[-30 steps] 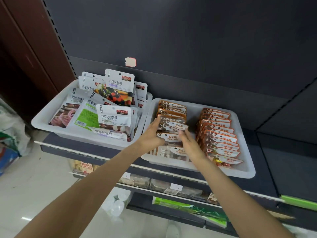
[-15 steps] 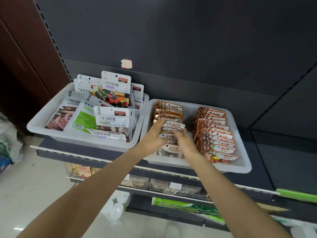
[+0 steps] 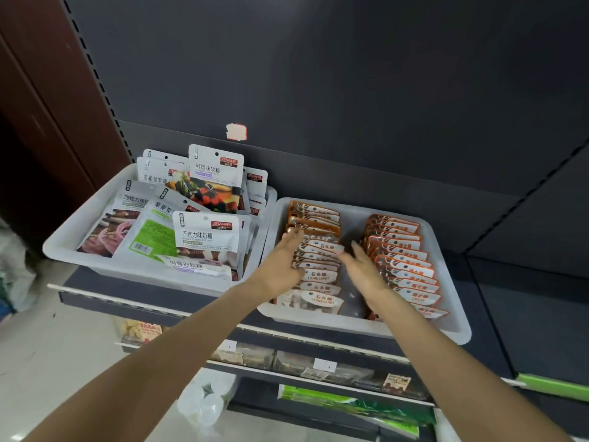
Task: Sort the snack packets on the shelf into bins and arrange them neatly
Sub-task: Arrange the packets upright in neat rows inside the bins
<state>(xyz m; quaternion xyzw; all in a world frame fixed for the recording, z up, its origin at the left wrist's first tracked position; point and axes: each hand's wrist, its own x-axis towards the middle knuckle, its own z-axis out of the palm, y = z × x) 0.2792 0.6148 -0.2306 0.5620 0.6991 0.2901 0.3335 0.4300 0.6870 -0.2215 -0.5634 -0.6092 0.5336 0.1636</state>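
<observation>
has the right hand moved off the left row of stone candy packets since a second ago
Yes. The right hand has shifted right, off that packet row, into the gap toward the right-hand row in the white plastic bin.

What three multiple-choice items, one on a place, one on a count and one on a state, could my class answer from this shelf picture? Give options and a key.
1. Where do the stone candy packets lie?
A. In the left row of the right bin
B. In the left bin
C. On the floor

2. How many white bins stand on the top shelf?
A. One
B. Two
C. Four

3. How are the person's hands?
A. Both fists closed on nothing
B. Both lifting a packet clear of the bin
C. Both with fingers straight, flanking the stone candy row

Key:
1 A, the row sits at the left of the right bin, beside the orange sugar packets.
2 B, the left bin and the right bin.
3 C, the left hand and right hand show straight fingers on either side of the row.
</observation>
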